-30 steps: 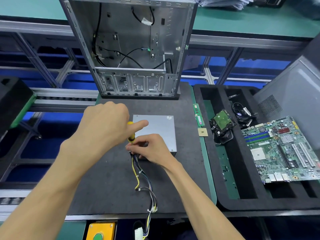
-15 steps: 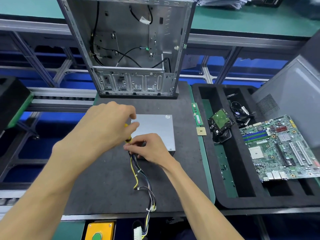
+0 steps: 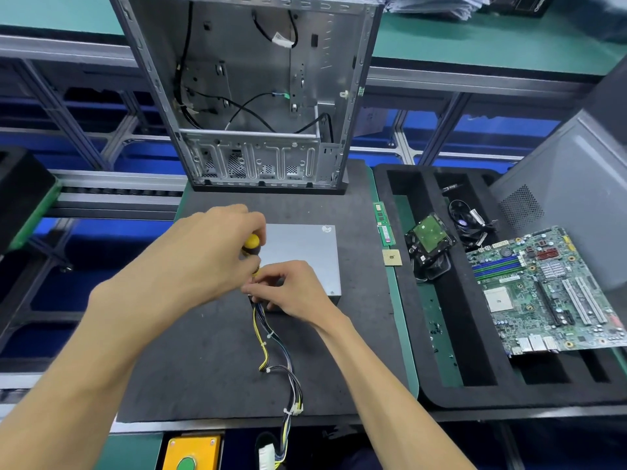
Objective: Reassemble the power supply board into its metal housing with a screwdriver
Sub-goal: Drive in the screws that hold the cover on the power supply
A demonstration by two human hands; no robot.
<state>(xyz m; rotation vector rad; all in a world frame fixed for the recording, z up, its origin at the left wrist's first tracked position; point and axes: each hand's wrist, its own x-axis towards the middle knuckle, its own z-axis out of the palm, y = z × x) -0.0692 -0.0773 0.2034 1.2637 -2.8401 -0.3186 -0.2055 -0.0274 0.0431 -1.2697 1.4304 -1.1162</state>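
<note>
**Screwdriver at near-left corner of housing**

The metal housing (image 3: 302, 256) lies flat on the dark mat (image 3: 210, 351), near of the open computer case (image 3: 258, 96). Left hand (image 3: 203, 256) grips the yellow-and-black screwdriver (image 3: 251, 244). Right hand (image 3: 291, 290) pinches at the housing's near-left corner, where the wire bundle (image 3: 274, 347) exits.

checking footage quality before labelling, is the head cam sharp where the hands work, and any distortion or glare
Head view: wide-angle bending is strong, with the computer case splayed and the bench rails curved; light is even and soft, with only a mild sheen on the metal housing; the left hand, right hand and screwdriver are fairly sharp, but the tip is hidden; the motherboard is softer.
</note>
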